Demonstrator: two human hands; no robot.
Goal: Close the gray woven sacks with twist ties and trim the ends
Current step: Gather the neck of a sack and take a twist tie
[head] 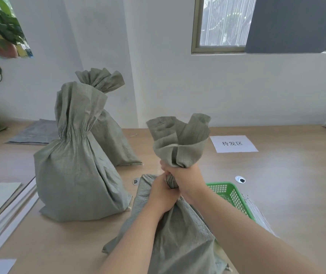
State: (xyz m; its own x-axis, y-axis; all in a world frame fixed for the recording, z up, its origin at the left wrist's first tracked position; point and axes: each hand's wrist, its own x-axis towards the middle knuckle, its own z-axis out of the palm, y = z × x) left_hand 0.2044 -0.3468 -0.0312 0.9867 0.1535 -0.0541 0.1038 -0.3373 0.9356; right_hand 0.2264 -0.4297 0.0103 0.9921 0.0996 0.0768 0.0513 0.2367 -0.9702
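A gray woven sack [179,240] stands on the wooden table right in front of me, its mouth flaring open above a gathered neck. My right hand [185,180] is wrapped around that neck from the right. My left hand [163,192] grips the neck just below it from the left. Two more gray sacks stand to the left: a nearer sack [75,175] with a cinched neck, and behind it a farther sack [108,135], also gathered at the top. No twist tie or cutter is visible.
A green plastic basket [231,194] sits just right of the held sack. A white paper label [234,143] lies on the table [286,190] beyond it. Flat folded sacks [35,133] lie at the back left, white strips [6,212] at the left edge.
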